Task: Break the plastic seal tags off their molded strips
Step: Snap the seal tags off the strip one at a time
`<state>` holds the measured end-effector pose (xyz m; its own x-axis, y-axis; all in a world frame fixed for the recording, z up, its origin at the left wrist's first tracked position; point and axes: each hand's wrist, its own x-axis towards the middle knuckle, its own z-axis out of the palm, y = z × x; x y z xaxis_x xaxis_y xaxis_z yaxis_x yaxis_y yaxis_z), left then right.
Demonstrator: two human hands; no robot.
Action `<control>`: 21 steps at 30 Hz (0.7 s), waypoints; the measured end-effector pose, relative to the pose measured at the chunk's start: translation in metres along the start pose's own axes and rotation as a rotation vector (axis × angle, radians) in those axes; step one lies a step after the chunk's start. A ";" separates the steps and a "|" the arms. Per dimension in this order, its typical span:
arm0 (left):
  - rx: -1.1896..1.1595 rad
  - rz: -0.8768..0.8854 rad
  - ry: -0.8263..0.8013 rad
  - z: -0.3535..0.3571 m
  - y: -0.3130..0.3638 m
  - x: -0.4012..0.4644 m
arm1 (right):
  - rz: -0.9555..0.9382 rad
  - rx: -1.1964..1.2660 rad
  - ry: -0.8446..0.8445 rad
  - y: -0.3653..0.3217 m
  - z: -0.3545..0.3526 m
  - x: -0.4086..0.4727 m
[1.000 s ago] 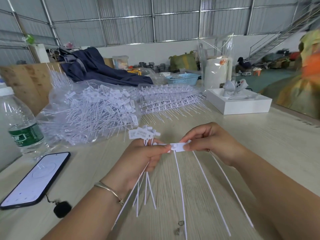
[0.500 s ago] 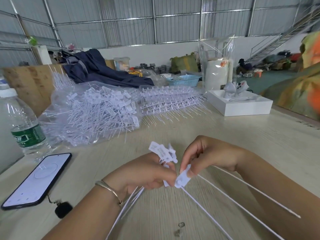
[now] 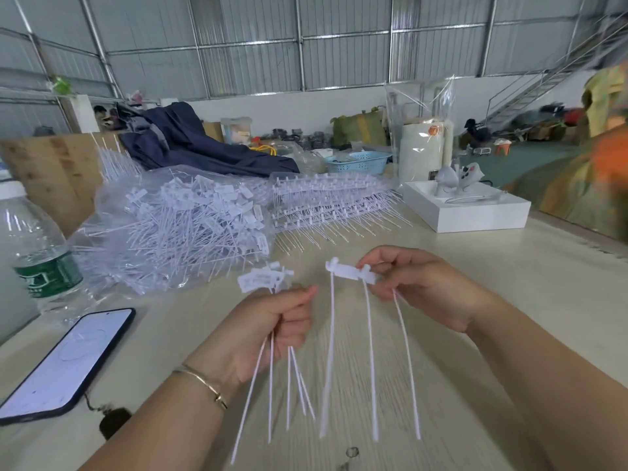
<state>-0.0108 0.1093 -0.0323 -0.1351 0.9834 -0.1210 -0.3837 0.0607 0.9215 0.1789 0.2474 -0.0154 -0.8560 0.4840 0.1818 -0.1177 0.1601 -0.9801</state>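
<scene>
My left hand grips the loose tags in a bundle, out of the way, while my right hand pinches the strip, its 3 tails hanging free above the table

Matt white plastic seal tags, pale wood-grain table, glossy clear plastic bag.
</scene>
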 end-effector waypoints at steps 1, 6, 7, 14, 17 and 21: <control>-0.004 -0.032 0.055 0.002 -0.002 0.001 | 0.018 -0.012 -0.014 0.001 0.004 0.001; 0.060 -0.048 0.198 0.006 -0.005 0.000 | 0.028 -0.125 0.012 0.005 0.016 0.000; 0.090 -0.022 0.201 0.007 -0.004 -0.001 | 0.023 -0.150 0.030 0.005 0.018 0.000; 0.236 0.146 0.225 0.012 -0.006 -0.005 | -0.043 -0.166 0.127 0.008 0.019 0.001; 0.144 0.167 0.170 0.012 -0.006 -0.004 | -0.075 -0.135 0.156 0.009 0.018 0.001; 0.021 0.118 0.034 0.011 -0.006 -0.005 | -0.128 -0.092 0.164 0.007 0.020 0.001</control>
<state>0.0021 0.1061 -0.0333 -0.2089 0.9777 -0.0234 -0.3440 -0.0511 0.9376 0.1672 0.2313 -0.0241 -0.7428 0.5869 0.3221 -0.1670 0.3035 -0.9381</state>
